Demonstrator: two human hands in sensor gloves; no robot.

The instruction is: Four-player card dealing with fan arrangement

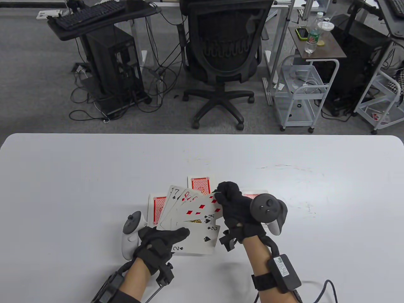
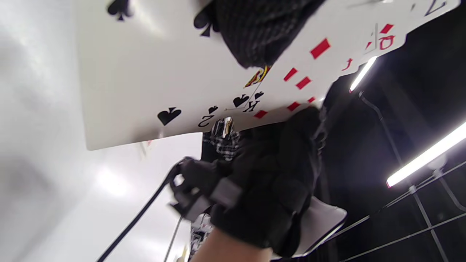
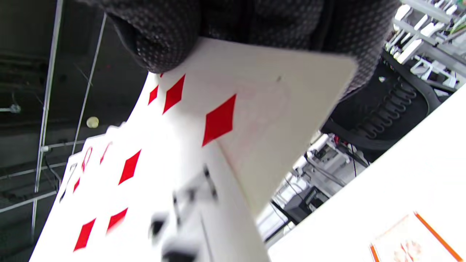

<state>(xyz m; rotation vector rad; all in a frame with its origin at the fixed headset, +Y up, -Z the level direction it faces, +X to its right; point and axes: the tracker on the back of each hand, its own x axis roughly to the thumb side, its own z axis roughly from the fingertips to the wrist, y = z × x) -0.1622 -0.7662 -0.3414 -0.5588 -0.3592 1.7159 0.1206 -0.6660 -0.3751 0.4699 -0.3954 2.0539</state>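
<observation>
A fan of face-up cards [image 1: 192,217] is held above the white table [image 1: 79,176]; the 7, Q, a diamonds card, K and 2 of spades show. My left hand [image 1: 164,241] grips the fan's lower end, thumb lying across the 2 of spades [image 2: 145,72]. My right hand [image 1: 228,200] pinches the upper right corner of the diamonds card [image 3: 218,120]. Red-backed face-down cards lie on the table: one pile behind the fan [image 1: 200,184], one to its left [image 1: 157,209], one to the right [image 1: 252,195], partly hidden by my right hand.
An office chair [image 1: 225,53] stands beyond the table's far edge. A white cart [image 1: 300,91] and a computer desk [image 1: 104,41] stand further back on the floor. White tabletop stretches left and right of the cards.
</observation>
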